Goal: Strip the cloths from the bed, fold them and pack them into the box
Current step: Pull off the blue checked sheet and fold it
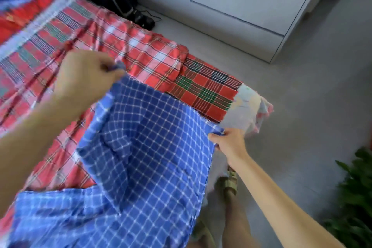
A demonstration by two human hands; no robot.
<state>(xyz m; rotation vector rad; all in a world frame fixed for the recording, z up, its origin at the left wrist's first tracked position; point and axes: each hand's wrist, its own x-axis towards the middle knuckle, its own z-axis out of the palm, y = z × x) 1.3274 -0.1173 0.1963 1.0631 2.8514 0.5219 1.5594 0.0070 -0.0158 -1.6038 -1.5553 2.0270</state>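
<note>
1. Blue checked cloth filled the lower middle of the frame, nearest the camera. It hung from its top edge and sagged in soft folds toward the bottom left, where its lower part was blurred.
2. At centre left, the left hand had its fingers curled and pinched one top corner of the cloth, with a tuft of blue showing past the fingertips.
3. Lower, at centre right, the right hand pinched the other top corner between thumb and fingers.
4. The cloth's top edge ran stretched between the two grips, sloping down to the right. The rest of the cloth hung below and between the hands, held by those corners alone.
5. Behind it, a pale red plaid cloth lay rumpled across the bed from the upper left to the centre. A darker red and green plaid cloth lay flat toward the bed's corner, where a pale sheet showed.
6. The task looked to be at an early stage. One cloth was lifted and spread as if for a first fold, but no fold was made yet. At least two cloths remained on the bed, and no box was in view.
7. A grey drawer unit stood at the upper right, a green plant at the lower right, and a sandal below the right hand.
</note>
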